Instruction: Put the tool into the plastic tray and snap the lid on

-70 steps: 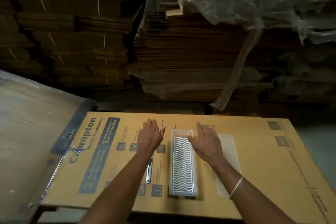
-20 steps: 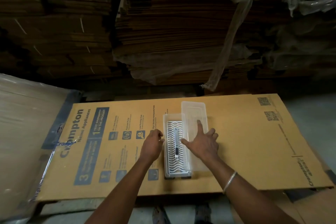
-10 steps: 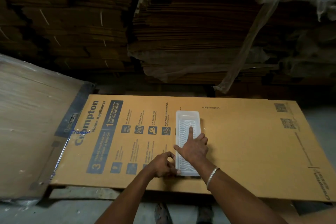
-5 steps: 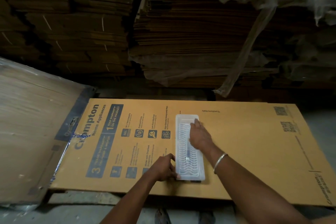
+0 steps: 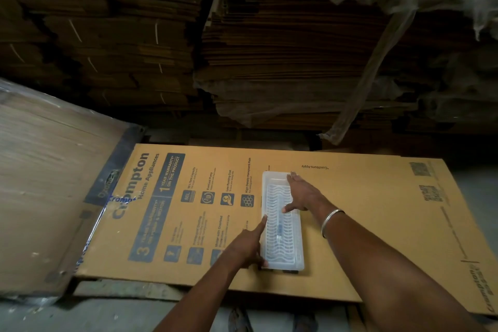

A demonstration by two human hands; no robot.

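A long clear plastic tray [image 5: 292, 256] lies lengthwise on a flat printed carton. Its translucent lid [image 5: 272, 178] sits on top of it. Through the lid I see the wavy ribbed floor and the slim tool [image 5: 279, 229] lying inside. My right hand [image 5: 303, 195] rests flat on the lid's far right part, fingers spread, thumb on the lid's middle. My left hand [image 5: 249, 244] is at the tray's near left edge, its index finger stretched along the left rim.
The big flat carton [image 5: 377, 224] serves as the work surface, with free room to the right of the tray. Tall stacks of folded cardboard [image 5: 269, 48] rise behind it. A plastic-wrapped board [image 5: 45, 183] leans at the left. My feet show below the carton's near edge.
The tool went into the tray and the lid moved from beside the tray onto it. My right hand slid up the lid toward its far end; my left index finger has stretched along the left rim.
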